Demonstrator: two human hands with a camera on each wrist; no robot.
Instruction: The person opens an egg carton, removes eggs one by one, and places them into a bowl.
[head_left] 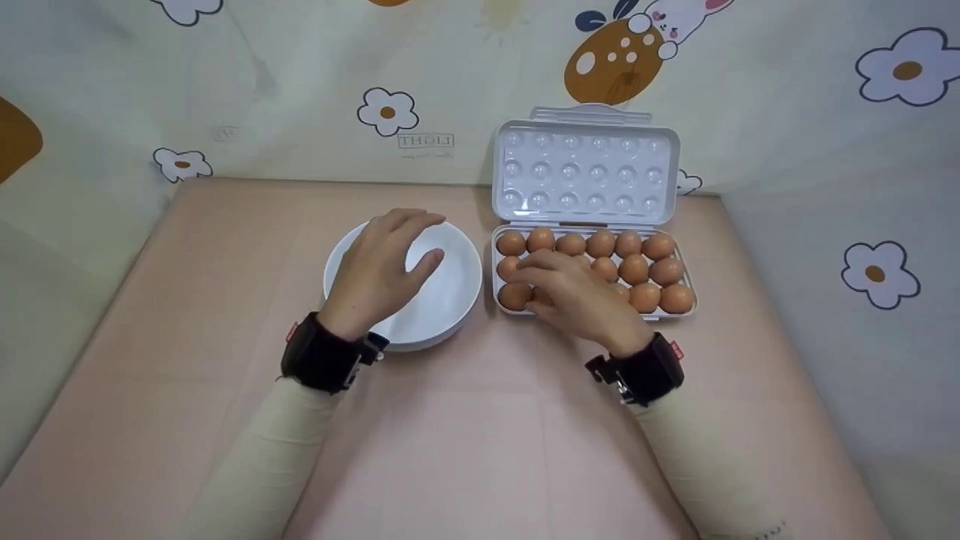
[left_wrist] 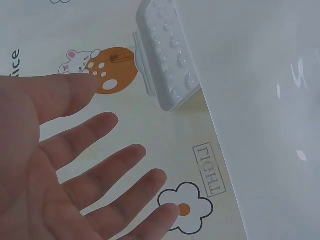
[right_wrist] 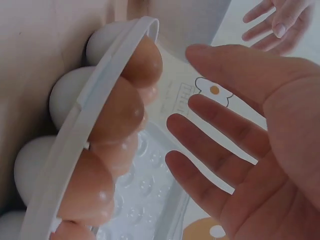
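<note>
My left hand [head_left: 379, 274] is over the left side of a white bowl [head_left: 450, 292], its fingers loosely spread and holding nothing. In the left wrist view that hand [left_wrist: 80, 170] shows an empty palm beside the bowl's white wall [left_wrist: 270, 110]. Over the front left part of a plastic egg box [head_left: 585, 172] hovers my right hand [head_left: 581, 296], covering several of its brown eggs [head_left: 634, 268]. The right wrist view shows this hand [right_wrist: 245, 145] with extended fingers and an empty palm, apart from the nearest eggs [right_wrist: 117, 107]. The box's dimpled lid stands raised at the back.
Bowl and egg box stand side by side on a pinkish table [head_left: 480, 450]. A patterned cloth [head_left: 300, 90] with flowers hangs behind the table's back edge and along both sides. Each wrist wears a black strapped camera [head_left: 322, 352].
</note>
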